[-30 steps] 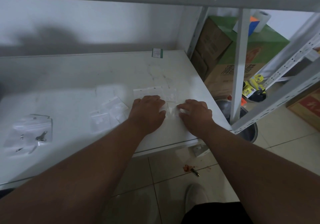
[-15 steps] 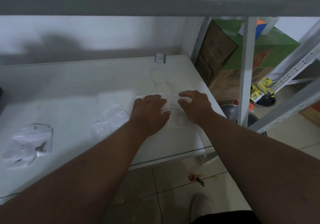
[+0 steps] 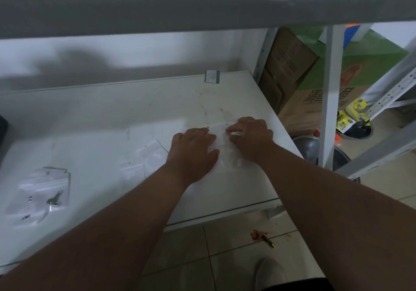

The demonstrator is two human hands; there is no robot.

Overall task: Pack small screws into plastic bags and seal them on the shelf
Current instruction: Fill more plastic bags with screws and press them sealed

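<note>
The left hand (image 3: pixel 193 153) lay flat on the bag (image 3: pixel 225 155) while the right hand (image 3: pixel 249 137) pinched its top, so screws might spill out under the fingers.

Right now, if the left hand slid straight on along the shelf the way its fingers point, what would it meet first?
Probably bare shelf: the left hand points up and slightly right. The small green-edged label near the back edge looks like the first thing, though depth is unclear.

Both hands palm-down, left (image 3: pixel 194 153) flat, right (image 3: pixel 251 139) fingers curled.
</note>
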